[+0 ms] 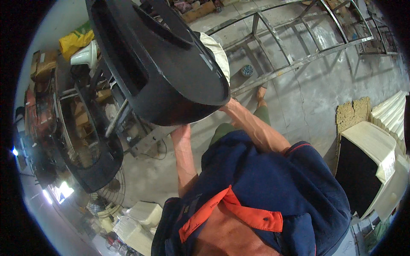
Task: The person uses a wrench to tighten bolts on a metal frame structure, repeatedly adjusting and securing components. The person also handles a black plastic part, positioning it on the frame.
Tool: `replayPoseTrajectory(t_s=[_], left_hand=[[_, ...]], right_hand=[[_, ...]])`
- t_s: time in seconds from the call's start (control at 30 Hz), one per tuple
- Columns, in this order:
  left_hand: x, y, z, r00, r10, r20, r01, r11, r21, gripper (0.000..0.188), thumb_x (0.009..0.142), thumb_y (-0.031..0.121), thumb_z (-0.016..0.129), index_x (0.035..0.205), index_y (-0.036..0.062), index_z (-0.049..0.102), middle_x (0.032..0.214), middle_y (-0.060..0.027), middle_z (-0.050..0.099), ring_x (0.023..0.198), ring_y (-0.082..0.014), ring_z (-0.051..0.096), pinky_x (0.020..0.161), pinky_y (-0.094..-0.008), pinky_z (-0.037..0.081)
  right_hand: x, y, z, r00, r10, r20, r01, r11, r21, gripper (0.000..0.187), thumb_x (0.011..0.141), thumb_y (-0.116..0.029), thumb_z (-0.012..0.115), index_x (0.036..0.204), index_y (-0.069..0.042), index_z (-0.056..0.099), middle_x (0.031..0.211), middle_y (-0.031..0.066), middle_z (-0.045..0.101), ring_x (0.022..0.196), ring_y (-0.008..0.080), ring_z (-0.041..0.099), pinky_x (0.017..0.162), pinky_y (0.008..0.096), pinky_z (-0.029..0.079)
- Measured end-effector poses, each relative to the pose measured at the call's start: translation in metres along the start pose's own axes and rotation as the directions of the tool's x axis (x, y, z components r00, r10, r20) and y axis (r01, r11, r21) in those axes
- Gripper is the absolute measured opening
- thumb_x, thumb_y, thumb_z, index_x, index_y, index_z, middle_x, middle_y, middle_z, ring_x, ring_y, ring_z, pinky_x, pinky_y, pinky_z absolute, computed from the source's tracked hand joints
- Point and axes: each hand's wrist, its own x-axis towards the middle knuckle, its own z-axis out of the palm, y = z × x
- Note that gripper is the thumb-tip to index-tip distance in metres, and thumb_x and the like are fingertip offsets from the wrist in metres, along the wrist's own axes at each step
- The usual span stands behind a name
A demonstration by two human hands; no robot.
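A large black moulded shell (171,81) with rounded ends and long slots fills the upper middle of the view, close in front of me. My left hand (181,131) grips its near lower edge; the fingers go out of sight beneath it. At its right-hand corner, my right hand (229,105) holds the rim, again with the fingers hidden under the shell. A cream-coloured piece (217,55) shows past the shell's right side. Whether it is joined to the shell, I cannot tell.
A long metal frame (294,66) stretches across the far right, with a small round tin (247,70) on the floor beside it. Another black moulded part (98,175) stands at left above a fan cage (112,192). Cream moulded pieces (363,136) stand at right.
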Motion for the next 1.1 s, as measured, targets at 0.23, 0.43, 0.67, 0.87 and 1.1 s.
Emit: replayPoseTrajectory(t_s=[0.23, 0.43, 0.67, 0.87, 1.1], left_hand=[[-0.004, 0.0, -0.002, 0.995, 0.083, 0.05, -0.09, 0.978, 0.186, 0.036, 0.101, 0.024, 0.055, 0.132, 0.0058, 0.058, 0.133, -0.0101, 0.061, 0.12, -0.0278, 0.057, 0.099, -0.0478, 0.049], [-0.005, 0.001, -0.002, 0.995, 0.075, 0.064, -0.088, 0.967, 0.237, 0.039, 0.102, 0.024, 0.054, 0.136, 0.0062, 0.054, 0.137, -0.0106, 0.058, 0.124, -0.0265, 0.054, 0.103, -0.0471, 0.047], [-0.006, 0.0, 0.002, 0.997, 0.026, 0.066, -0.037, 0.985, 0.17, 0.051, 0.106, 0.033, 0.037, 0.147, 0.0024, 0.041, 0.153, -0.0144, 0.043, 0.137, -0.0347, 0.041, 0.113, -0.0577, 0.036], [-0.018, -0.01, 0.014, 0.984, 0.062, 0.169, -0.118, 0.93, 0.347, 0.03, 0.098, 0.02, 0.065, 0.123, 0.0043, 0.06, 0.119, -0.0074, 0.066, 0.111, -0.0204, 0.062, 0.099, -0.0382, 0.05], [0.002, -0.031, -0.002, 0.887, 0.107, 0.45, -0.211, 0.959, 0.187, 0.024, 0.096, 0.01, 0.067, 0.118, 0.0029, 0.061, 0.115, -0.0094, 0.067, 0.107, -0.0235, 0.065, 0.093, -0.0383, 0.055]], right_hand=[[-0.002, -0.005, 0.002, 0.995, 0.096, -0.019, -0.088, 0.965, 0.247, 0.051, 0.088, -0.014, 0.075, 0.134, 0.001, 0.058, 0.13, 0.0048, 0.061, 0.112, 0.015, 0.054, 0.096, 0.033, 0.047], [0.001, -0.002, -0.003, 0.988, 0.146, -0.052, -0.135, 0.975, 0.174, 0.05, 0.09, -0.014, 0.074, 0.134, 0.0, 0.058, 0.132, 0.0047, 0.061, 0.115, 0.0149, 0.052, 0.099, 0.0327, 0.046], [0.01, 0.009, -0.01, 0.985, 0.166, -0.057, -0.157, 0.978, 0.14, 0.037, 0.092, -0.013, 0.07, 0.126, 0.0, 0.063, 0.116, 0.0046, 0.064, 0.102, 0.0138, 0.057, 0.091, 0.0306, 0.048], [0.033, 0.047, -0.026, 0.979, 0.199, -0.044, -0.197, 0.979, 0.043, 0.026, 0.094, -0.012, 0.067, 0.116, 0.0, 0.067, 0.099, 0.0039, 0.067, 0.088, 0.0126, 0.061, 0.082, 0.0286, 0.05], [0.025, 0.015, -0.002, 0.966, 0.253, -0.061, -0.26, 0.95, -0.176, 0.026, 0.094, -0.011, 0.064, 0.117, 0.003, 0.067, 0.1, 0.0055, 0.07, 0.091, 0.016, 0.064, 0.081, 0.0329, 0.051]])
